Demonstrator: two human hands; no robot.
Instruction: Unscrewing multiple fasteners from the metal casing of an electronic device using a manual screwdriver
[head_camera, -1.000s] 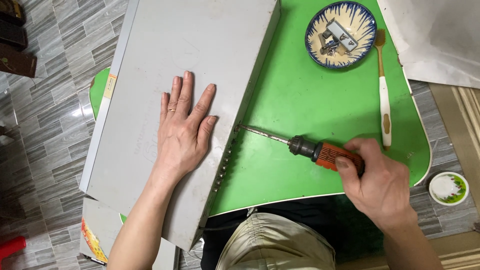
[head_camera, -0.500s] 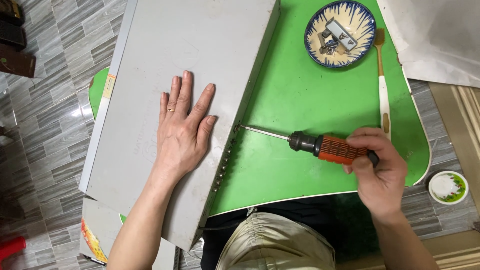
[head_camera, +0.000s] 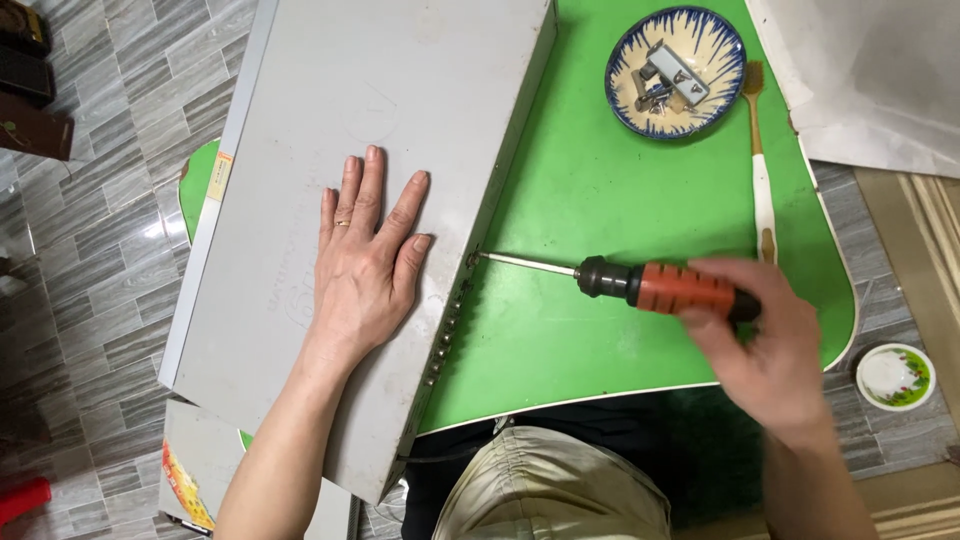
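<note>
My left hand (head_camera: 365, 262) lies flat, fingers spread, on top of a large grey metal box (head_camera: 330, 120) that rests across a green table (head_camera: 620, 200). My right hand (head_camera: 765, 335), blurred, grips the rear end of a screwdriver (head_camera: 640, 283) with an orange and black handle. Its metal tip meets the box's right side panel at about mid-height, by a row of small sockets.
A blue-rimmed bowl (head_camera: 628, 110) holding small metal parts stands at the table's far side. Beside it lies a white-handled brush (head_camera: 762, 170). A white sheet (head_camera: 880, 80) covers the top right. A small dish (head_camera: 894, 376) sits on the tiled floor at right.
My right hand has slid back along the screwdriver handle toward its rear end and is blurred with motion. The left hand and the box have stayed still.
</note>
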